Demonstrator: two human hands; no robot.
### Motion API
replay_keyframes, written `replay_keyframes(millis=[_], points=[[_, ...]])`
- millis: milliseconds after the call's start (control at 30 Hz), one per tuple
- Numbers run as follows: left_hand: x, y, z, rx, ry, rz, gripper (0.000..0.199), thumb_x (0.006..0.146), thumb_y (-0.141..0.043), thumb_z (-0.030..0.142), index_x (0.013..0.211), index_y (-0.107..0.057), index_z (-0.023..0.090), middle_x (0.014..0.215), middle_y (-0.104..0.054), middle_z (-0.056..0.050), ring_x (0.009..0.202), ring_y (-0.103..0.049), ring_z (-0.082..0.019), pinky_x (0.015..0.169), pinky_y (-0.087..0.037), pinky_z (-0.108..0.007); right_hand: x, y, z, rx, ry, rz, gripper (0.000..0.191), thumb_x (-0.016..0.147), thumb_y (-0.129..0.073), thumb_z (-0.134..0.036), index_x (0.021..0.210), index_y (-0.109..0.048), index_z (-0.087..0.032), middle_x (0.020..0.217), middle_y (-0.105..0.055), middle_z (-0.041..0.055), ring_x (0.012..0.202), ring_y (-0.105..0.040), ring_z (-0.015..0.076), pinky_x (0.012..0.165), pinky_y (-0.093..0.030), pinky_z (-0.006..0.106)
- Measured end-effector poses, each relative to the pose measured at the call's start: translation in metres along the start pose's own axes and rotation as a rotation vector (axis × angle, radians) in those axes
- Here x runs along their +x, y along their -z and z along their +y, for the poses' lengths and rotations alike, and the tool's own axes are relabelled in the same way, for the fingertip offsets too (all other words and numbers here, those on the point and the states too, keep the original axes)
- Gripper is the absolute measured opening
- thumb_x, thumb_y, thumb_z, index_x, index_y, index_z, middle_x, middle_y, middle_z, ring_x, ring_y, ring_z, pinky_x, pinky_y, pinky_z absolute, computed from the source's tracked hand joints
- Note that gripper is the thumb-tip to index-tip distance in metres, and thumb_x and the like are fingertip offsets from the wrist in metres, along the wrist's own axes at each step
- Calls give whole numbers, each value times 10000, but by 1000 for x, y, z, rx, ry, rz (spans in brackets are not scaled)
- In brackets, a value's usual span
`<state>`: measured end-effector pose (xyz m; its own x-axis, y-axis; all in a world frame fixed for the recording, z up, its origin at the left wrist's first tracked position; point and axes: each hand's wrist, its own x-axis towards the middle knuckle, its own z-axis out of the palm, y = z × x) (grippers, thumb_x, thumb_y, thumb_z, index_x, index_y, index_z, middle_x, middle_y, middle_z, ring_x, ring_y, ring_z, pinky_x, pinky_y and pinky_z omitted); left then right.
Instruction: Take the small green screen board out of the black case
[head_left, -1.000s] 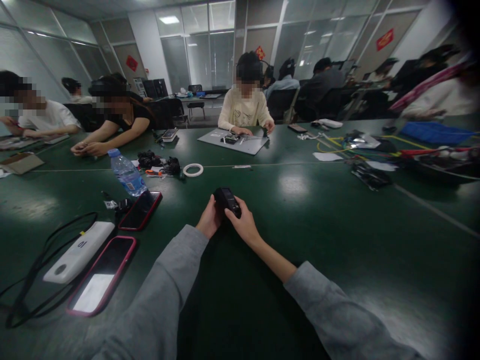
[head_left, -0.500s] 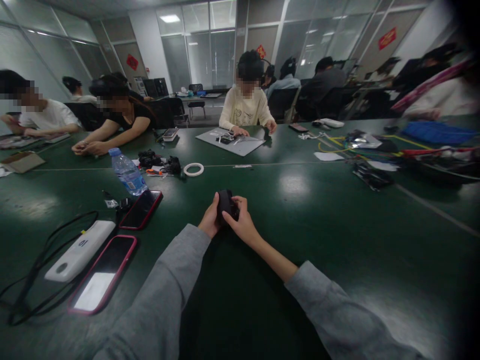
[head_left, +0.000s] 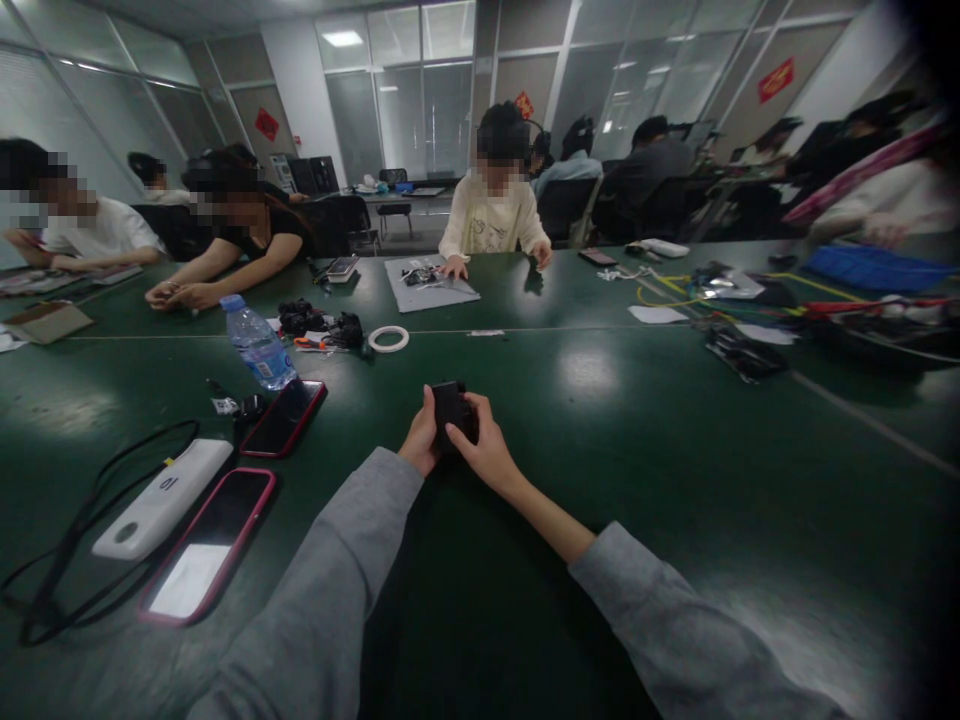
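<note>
Between my two hands, just above the green table [head_left: 600, 480], is a small black boxy device [head_left: 448, 405]; its exact kind I cannot make out. My left hand [head_left: 421, 436] is closed around its left side, thumb up along the edge. From the right, my right hand [head_left: 484, 445] grips it, with the thumb on the near face and the fingers curled over the far right side. The device's underside and the tips of several fingers are hidden.
Left of my arms lie two red-edged phones [head_left: 285, 420], a white power bank [head_left: 163, 500] with a black cable, and a water bottle [head_left: 259, 343]. Beyond are a white tape roll [head_left: 389, 339] and black cables [head_left: 304, 320]. A person opposite touches a grey board [head_left: 431, 290].
The black device has turned slightly in my hands, showing more of its flat face. Across the table, the grey board has shifted left under the other person's hand.
</note>
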<state>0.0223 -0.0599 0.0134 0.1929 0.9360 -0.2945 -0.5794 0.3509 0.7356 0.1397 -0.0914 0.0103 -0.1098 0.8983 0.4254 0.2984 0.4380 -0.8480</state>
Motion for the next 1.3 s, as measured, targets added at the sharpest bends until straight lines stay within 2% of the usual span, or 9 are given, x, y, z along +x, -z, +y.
replay_keyframes(millis=[167, 267, 367, 767, 833, 1000, 1067, 1200, 1300], points=[[4, 3, 2, -64, -2, 57, 631, 748, -447, 672, 1043, -618, 140, 1000, -663, -127, 963, -616, -239, 826, -492, -343, -2, 0, 0, 12, -28, 139, 506, 843, -542, -346, 1274, -323, -196, 1165, -482, 98, 1013, -522, 197, 894, -440, 342], [7, 6, 3, -157, -6, 21, 615, 798, -373, 654, 1016, -626, 138, 1011, -666, -124, 984, -612, -227, 825, -489, -327, -2, 0, 6, 93, -67, 261, 563, 853, -529, -366, 1311, -255, -186, 1178, -472, 111, 1045, -512, 197, 925, -433, 347], [9, 8, 3, -229, -45, -17, 599, 821, -326, 645, 990, -630, 158, 1022, -669, -104, 996, -610, -217, 820, -488, -322, 1, 1, 13, 181, -141, 306, 578, 852, -525, -404, 1311, -250, -184, 1150, -490, 106, 1034, -521, 196, 912, -447, 346], [4, 7, 4, -212, 67, -72, 615, 798, -367, 655, 1077, -603, 162, 1009, -658, -100, 930, -622, -221, 814, -491, -356, 11, 10, 39, 340, -334, 197, 463, 848, -500, -520, 1188, -501, -206, 1186, -519, 49, 1110, -484, 200, 979, -393, 345], [5, 9, 4, -231, 39, -75, 609, 809, -344, 650, 1066, -601, 162, 1007, -655, -94, 911, -625, -215, 803, -494, -354, 13, 11, 40, 272, -297, 205, 442, 864, -480, -504, 1189, -514, -207, 1193, -514, 49, 1121, -472, 198, 999, -372, 354], [9, 12, 3, -261, 15, -61, 601, 816, -330, 647, 1042, -602, 162, 1027, -648, -89, 903, -622, -216, 777, -501, -346, 15, 12, 29, 96, -28, 207, 437, 931, -385, -414, 1325, -419, -228, 1317, -412, 44, 1198, -400, 160, 1058, -304, 333], [9, 13, 3, -276, 14, -64, 596, 812, -340, 648, 1044, -599, 164, 1048, -642, -91, 916, -618, -216, 783, -499, -346, 16, 13, 24, 41, 18, 194, 403, 951, -344, -396, 1301, -452, -229, 1298, -432, 41, 1197, -398, 156, 1064, -292, 339], [8, 12, 3, -279, 13, -60, 592, 826, -319, 637, 1067, -584, 165, 1117, -623, -106, 974, -604, -217, 832, -485, -358, 18, 16, 29, -31, -25, 218, 406, 958, -311, -426, 1245, -511, -219, 1204, -490, 60, 1134, -440, 166, 1036, -319, 361], [7, 10, 4, -259, 1, -57, 583, 837, -310, 625, 1084, -571, 166, 1169, -604, -115, 1041, -581, -228, 858, -474, -373, 19, 16, 40, -34, -110, 234, 471, 916, -387, -497, 1257, -492, -189, 1161, -485, 91, 1098, -451, 187, 1012, -347, 375]])
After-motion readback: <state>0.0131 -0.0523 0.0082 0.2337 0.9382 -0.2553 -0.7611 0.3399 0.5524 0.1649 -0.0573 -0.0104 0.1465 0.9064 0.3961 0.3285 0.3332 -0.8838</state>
